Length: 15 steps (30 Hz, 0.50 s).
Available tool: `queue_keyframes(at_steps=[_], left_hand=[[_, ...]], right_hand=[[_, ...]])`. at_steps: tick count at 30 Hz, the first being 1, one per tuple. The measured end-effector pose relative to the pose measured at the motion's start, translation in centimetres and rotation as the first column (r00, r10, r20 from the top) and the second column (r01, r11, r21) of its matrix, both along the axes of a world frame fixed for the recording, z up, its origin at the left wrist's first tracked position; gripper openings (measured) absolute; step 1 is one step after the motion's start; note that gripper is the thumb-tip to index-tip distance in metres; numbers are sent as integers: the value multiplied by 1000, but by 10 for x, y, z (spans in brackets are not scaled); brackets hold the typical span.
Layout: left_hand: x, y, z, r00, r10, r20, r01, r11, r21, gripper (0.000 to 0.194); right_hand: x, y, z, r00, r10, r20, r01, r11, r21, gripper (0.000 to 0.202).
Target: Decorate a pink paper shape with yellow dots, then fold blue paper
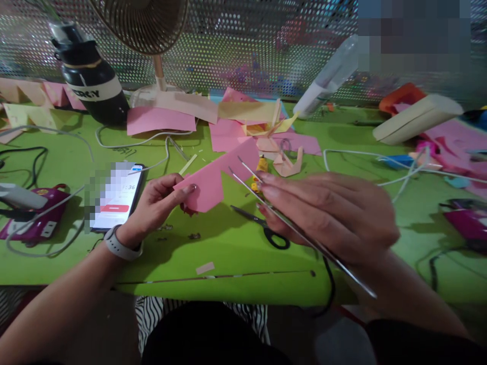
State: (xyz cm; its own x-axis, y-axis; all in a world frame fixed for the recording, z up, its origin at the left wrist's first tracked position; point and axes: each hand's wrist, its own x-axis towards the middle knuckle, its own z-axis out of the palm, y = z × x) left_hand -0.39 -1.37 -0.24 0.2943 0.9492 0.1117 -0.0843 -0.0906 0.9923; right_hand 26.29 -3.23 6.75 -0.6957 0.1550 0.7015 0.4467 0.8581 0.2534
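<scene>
My left hand [163, 197] pinches a folded piece of pink paper [207, 190] at its left end, thumb on top. The paper is held above the table, with a strip stretching up to the right. Long metal tweezers [292, 228] lie in my right hand [327, 213], their two tips apart and close to the paper's right part. Below the right fingers, black-handled scissors [276, 237] rest on the table, partly hidden by the hand. A small yellow thing [262, 165] shows behind the paper and the right fingertips.
A phone [117, 200] lies left of my left wrist. Behind are a dark bottle [95, 83], a fan [142, 20] and pink and yellow paper pieces [228, 132]. White cables [353, 154] cross the green table [247, 274]. Magenta power blocks [41, 213] sit at both sides.
</scene>
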Motion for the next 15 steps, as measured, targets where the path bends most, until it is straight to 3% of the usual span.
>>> queue_keyframes(at_steps=[3, 7, 11, 15], left_hand=[[-3, 4, -5, 998, 16, 63, -16, 1000, 3, 25], [-4, 7, -6, 994, 24, 111, -27, 999, 21, 39], [-1, 5, -3, 995, 74, 72, -72, 997, -32, 23], [1, 5, -3, 997, 55, 56, -54, 998, -18, 18]], right_hand=[[2, 10, -10, 1000, 7, 22, -8, 1000, 26, 25], [3, 6, -38, 996, 37, 80, -36, 999, -19, 17], [-5, -5, -70, 956, 119, 268, -97, 991, -94, 18], [-13, -5, -82, 935, 134, 329, -64, 975, -214, 21]])
